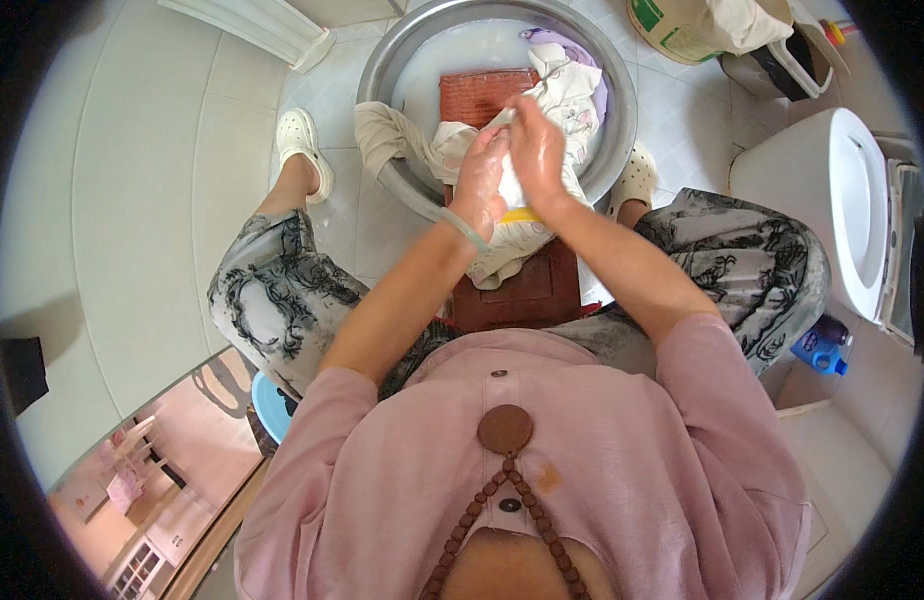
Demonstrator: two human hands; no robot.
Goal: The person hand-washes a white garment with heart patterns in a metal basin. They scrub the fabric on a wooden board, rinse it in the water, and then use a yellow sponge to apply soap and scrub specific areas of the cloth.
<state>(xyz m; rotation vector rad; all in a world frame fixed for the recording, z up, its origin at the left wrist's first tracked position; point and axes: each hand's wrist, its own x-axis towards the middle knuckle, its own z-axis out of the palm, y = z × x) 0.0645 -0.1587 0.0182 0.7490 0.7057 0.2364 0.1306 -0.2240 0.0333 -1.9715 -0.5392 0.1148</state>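
My left hand (pixel 483 169), a pale green bangle at its wrist, and my right hand (pixel 537 150) are wet and pressed close together over the washboard. Between them they grip a white cloth (pixel 512 184), largely hidden by the palms; a yellow band (pixel 520 215) shows by my wrists. Beneath the hands, a cream printed garment (pixel 578 82) drapes across a reddish-brown washboard (pixel 477 94). The board leans inside a large metal basin (pixel 372 67) holding cloudy water (pixel 424 64). One twisted end of cream fabric (pixel 383 135) hangs over the basin's left rim.
Purple fabric (pixel 600 94) lies along the basin's right inner side. My feet in cream clogs (pixel 297 139) flank the basin on the tiled floor (pixel 342 240). To the right stand a white toilet (pixel 814 180), a bucket (pixel 668 30) and a blue bottle (pixel 818 352).
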